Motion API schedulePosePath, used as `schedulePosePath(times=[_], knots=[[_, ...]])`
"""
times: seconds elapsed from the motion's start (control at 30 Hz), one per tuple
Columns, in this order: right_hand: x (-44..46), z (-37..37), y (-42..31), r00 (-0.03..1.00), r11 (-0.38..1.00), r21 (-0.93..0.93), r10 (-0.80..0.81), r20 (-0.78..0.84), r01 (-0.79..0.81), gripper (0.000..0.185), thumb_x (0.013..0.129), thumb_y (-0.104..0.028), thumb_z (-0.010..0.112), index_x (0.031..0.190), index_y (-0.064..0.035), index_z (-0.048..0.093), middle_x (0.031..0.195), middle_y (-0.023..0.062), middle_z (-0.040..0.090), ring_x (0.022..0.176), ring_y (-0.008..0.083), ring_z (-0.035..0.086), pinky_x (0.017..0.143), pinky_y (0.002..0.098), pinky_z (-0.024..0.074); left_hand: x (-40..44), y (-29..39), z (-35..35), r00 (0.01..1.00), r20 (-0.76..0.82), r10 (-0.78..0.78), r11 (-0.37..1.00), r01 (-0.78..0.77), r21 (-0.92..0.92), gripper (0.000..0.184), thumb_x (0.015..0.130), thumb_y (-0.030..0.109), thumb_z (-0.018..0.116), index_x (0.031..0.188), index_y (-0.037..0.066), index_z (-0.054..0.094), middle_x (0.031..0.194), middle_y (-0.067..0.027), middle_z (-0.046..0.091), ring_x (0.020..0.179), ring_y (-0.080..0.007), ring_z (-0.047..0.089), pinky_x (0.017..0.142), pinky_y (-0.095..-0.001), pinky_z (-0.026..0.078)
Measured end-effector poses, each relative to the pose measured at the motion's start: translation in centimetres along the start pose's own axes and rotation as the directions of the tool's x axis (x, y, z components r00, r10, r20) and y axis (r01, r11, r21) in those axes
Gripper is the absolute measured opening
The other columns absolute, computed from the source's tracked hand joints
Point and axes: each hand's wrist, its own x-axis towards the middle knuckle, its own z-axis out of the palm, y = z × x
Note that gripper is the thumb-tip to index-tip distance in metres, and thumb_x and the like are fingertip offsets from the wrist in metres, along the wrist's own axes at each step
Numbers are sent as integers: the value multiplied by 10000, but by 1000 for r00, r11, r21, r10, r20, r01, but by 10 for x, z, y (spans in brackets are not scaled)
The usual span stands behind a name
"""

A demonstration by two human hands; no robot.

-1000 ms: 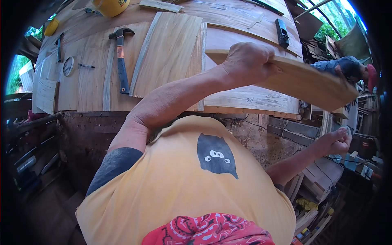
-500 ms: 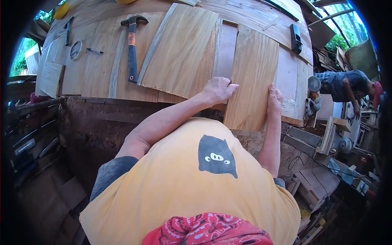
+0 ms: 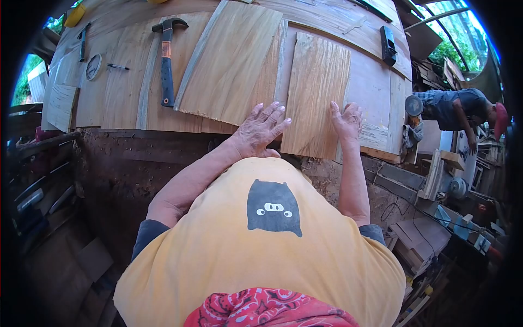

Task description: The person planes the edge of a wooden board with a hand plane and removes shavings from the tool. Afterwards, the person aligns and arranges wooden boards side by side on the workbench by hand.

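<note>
A narrow wooden board [image 3: 317, 95] lies on the workbench between my two hands, its near end reaching past the bench edge. My left hand [image 3: 259, 131] is open, fingers spread, just left of that board and by the lower corner of a wider wooden panel [image 3: 234, 60]. On the other side, my right hand [image 3: 347, 121] is open with its thumb up against or very close to the board's right edge. Neither hand grips anything. Left of the wider panel rests a claw hammer [image 3: 166, 62] with a dark handle.
A black hand plane [image 3: 388, 46] sits at the bench's right. On the left are a pen [image 3: 117, 66], a roll of tape [image 3: 93, 66] and a second small hammer [image 3: 83, 42]. Another person [image 3: 463, 111] bends over at the far right, near wood scraps.
Both hands have loosened, and their fingers have spread. The narrow board has shifted left, nearer the wider panel, and its far end shows a slightly different angle.
</note>
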Motion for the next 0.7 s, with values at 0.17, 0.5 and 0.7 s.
schedulePosePath(times=[0.17,0.5,0.7], knots=[[-4,24,8,988,991,57,127,-88,-122,732,910,-604,717,1221,37,552,1263,243,553,1228,445,526,1042,534,445,3,1,2,1000,13,-12,1000,11,17,1011,804,611,775,1607,169,349,1640,-208,340,1582,-382,220,1279,-580,142],[19,38,-22,977,984,-55,161,-141,-170,732,926,-597,697,1195,67,546,1257,272,547,1226,459,537,1021,547,479,7,2,3,998,-53,17,1000,-15,27,1016,787,660,762,1593,180,372,1630,-209,351,1577,-394,233,1264,-619,134],[25,32,-21,983,985,-47,161,-85,-165,727,942,-591,677,1219,68,544,1269,276,555,1236,462,552,1016,558,489,24,7,9,992,13,122,988,-123,97,867,820,639,718,1488,123,523,1590,-214,430,1575,-388,252,1242,-662,123]])
